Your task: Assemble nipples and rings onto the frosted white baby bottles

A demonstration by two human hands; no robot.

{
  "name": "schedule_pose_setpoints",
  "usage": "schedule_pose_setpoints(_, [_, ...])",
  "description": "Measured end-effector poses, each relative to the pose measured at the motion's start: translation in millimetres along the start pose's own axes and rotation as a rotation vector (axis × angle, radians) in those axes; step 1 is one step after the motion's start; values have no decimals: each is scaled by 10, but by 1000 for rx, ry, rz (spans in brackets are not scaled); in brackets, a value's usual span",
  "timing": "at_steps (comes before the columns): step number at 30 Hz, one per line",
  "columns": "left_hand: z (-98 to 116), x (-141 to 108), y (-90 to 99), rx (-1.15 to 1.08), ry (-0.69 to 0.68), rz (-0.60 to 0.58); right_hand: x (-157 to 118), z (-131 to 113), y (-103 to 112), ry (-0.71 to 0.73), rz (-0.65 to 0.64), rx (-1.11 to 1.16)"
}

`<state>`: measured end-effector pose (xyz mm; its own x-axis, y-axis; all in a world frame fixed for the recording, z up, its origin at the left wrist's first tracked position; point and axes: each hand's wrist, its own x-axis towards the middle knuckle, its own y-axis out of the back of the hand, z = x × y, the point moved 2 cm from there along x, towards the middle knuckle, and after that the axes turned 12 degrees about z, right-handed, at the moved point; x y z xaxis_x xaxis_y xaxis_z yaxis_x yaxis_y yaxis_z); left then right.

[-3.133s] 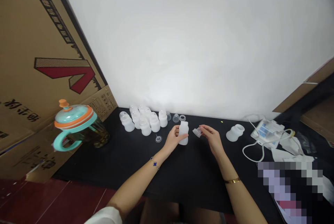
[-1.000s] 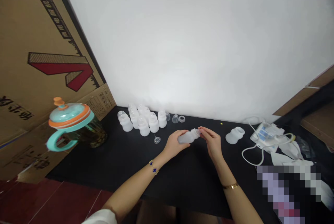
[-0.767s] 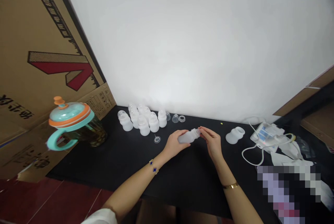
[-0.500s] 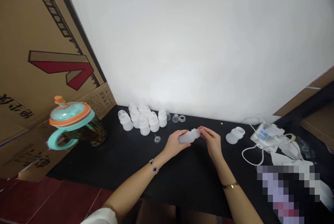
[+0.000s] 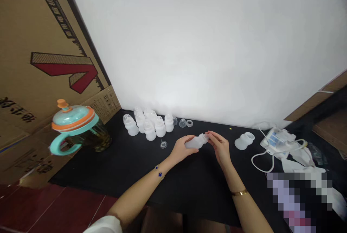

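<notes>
The white bottle (image 5: 193, 143) is held over the black table (image 5: 151, 175), right of the bottle cluster. Its long axis runs from left to right with a slight rise toward the far side; the base is at the left and the neck at the right. A clear fitting (image 5: 206, 137) is at the neck end, in line with that axis. Whether it is fully seated cannot be told.

The left hand (image 5: 179, 150) is clamped around the bottle body, thumb on the near side and fingers on the far side. The right hand (image 5: 221, 148) is the nearer of the 2 to the neck; its thumb and fingertips are pinched together on the clear fitting, palm partly turned left. Both forearms reach in from the near side, angled inward, wrists well apart.

Outward from the hands, a clear disc (image 5: 163, 145) lies to the left. Beyond it is a cluster of capped bottles (image 5: 150, 131). On the far side of the held item are 2 clear domes (image 5: 182, 123) and a ring (image 5: 189, 123), the ring just beside the right dome. To the right is 1 open bottle (image 5: 243, 141), mouth visible, with a white cable (image 5: 262, 169) farther right. A lidded jug (image 5: 81, 128) is at the far left.
</notes>
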<state>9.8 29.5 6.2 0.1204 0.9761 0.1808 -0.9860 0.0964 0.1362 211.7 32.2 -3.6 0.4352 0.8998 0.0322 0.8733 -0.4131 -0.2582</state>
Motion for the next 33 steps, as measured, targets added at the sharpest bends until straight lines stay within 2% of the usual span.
schedule_pose_setpoints(14, [-49, 16, -26, -85, 41, -85, 22, 31, -7, -17, -57, 83])
schedule_pose_setpoints(20, [-30, -13, -22, 15, 20, -5, 10, 23, -21, -14, -42, 60])
schedule_pose_setpoints(26, [7, -18, -22, 31, 9, 3, 14, 28, -16, -13, -22, 50])
schedule_pose_setpoints(33, [-32, -8, 2, 108, -38, 66, 15, 43, -7, -4, 23, 2])
